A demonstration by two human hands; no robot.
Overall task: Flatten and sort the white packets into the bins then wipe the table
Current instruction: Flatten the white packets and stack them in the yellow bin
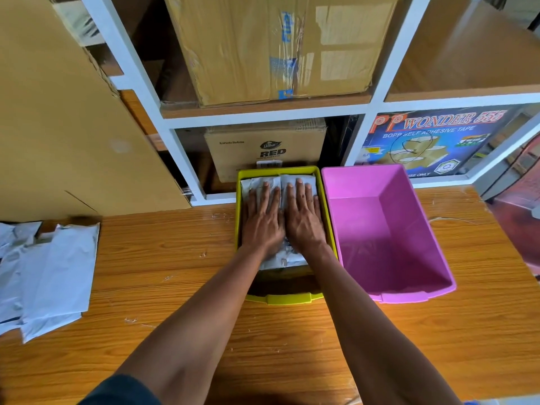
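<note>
Left hand [263,220] and right hand [304,217] pressed white packets [295,260] flat inside the yellow bin [238,217], fingers straight, slightly spread. Uneven pressure might tip the bin; more packets [52,276] waited far left.

Bare forearms, dark sleeve [125,390] at the left arm.

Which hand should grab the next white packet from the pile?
Probably the left hand. Both hands press flat on packets in the yellow bin, but the pile of packets lies at the table's left edge, on the left hand's side; the right hand would cross over.
</note>
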